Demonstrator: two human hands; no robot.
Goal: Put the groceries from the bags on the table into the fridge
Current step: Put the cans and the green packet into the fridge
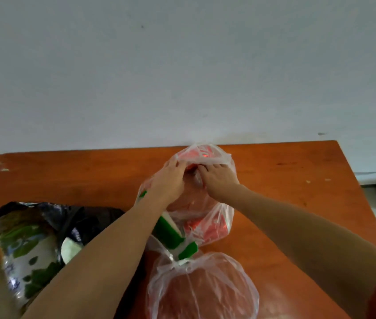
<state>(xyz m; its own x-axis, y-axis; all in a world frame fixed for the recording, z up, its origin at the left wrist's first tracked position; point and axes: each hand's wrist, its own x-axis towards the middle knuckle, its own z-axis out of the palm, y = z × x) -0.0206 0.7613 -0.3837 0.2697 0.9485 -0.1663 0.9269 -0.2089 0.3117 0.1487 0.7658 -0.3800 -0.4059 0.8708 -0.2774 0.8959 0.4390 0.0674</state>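
A clear bag (205, 217) is stood towards the far edge of the worktop (286, 180), close to the wall. Its mouth is held from both sides: the plastic rim is pinched by the curled fingers (177, 164) of the left hand (169, 179) and by those of the right hand (218, 179), the two hands close together. Red packets, it seems, are seen through the blurred plastic. A second clear bag (203, 291) lies nearer, and a black bag (85, 217) with a green-and-white packet (28, 249) is set at the left.

An orange-brown wooden table (297, 180) carries two clear plastic bags (207, 217) (203, 288) and a black bag (51, 217)
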